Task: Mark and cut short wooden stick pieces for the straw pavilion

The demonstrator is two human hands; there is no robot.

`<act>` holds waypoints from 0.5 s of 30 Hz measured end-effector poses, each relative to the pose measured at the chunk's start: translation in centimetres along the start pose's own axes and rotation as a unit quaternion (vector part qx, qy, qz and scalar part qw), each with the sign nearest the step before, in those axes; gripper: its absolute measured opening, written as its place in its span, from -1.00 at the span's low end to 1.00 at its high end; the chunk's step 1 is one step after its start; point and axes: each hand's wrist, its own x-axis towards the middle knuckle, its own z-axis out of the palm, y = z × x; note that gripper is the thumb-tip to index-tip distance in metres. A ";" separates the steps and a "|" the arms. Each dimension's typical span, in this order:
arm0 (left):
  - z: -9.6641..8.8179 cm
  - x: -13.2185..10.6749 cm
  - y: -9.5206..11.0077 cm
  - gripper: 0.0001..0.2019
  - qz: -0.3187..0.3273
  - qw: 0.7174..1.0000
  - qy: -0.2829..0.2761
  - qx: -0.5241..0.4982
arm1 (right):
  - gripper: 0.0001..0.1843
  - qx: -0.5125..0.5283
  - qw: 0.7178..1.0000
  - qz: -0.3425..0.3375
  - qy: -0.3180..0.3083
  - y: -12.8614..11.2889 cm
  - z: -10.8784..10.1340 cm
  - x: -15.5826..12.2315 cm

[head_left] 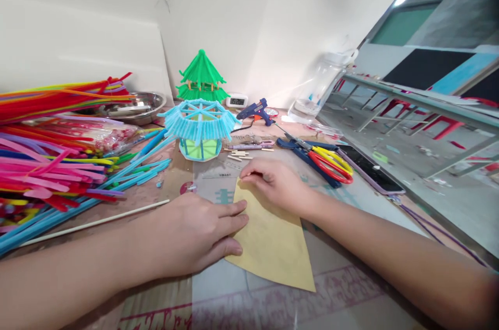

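A fan-shaped piece of yellow paper (pixel 273 247) with a curved lower edge lies on the table in front of me. My left hand (pixel 202 231) rests on its left edge, fingers stretched out and pressing down. At the paper's narrow upper end, my right hand (pixel 273 184) has thumb and index finger pinched together on the tip. Just beyond stands a small pavilion model (pixel 200 117) with a light blue lower roof and a green peaked top, made of pipe cleaners.
Bundles of coloured pipe cleaners (pixel 50 163) and a metal bowl (pixel 136 106) are on the left, near a thin stick (pixel 97 223). Rightward lie a blue glue gun (pixel 255 110), scissors (pixel 331 161), a phone (pixel 368 169) and a clear jug (pixel 319 86).
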 end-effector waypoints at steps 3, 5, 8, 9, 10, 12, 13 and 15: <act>0.0 0.0 -0.1 -0.62 0.000 1.000 -0.001 -0.013 | -0.92 0.307 0.947 0.085 0.034 -0.2 -0.1 0.0; 0.0 0.0 -0.2 -0.62 -0.002 1.000 0.000 -0.020 | -0.89 0.439 0.892 0.107 0.032 -0.4 0.0 -0.1; 0.0 0.1 -0.3 -0.63 -0.003 1.000 0.002 -0.031 | -0.86 0.491 0.865 0.102 0.004 -0.7 0.3 -0.4; 0.0 0.1 -0.3 -0.63 -0.002 0.999 0.003 -0.035 | -0.83 0.494 0.864 0.094 -0.004 -0.8 0.3 -0.5; 0.0 0.1 -0.3 -0.63 -0.002 0.999 0.004 -0.036 | -0.81 0.496 0.864 0.084 -0.012 -0.9 0.4 -0.7; 0.0 0.2 -0.3 -0.64 -0.002 0.999 0.004 -0.035 | -0.79 0.498 0.864 0.065 -0.025 -0.9 0.5 -0.9; 0.1 0.2 -0.3 -0.64 -0.002 0.999 0.002 -0.035 | -0.79 0.500 0.864 0.059 -0.031 -1.0 0.5 -1.0; 0.1 0.2 -0.2 -0.63 -0.004 0.999 -0.002 -0.035 | -0.79 0.504 0.861 0.052 -0.037 -1.0 0.6 -1.2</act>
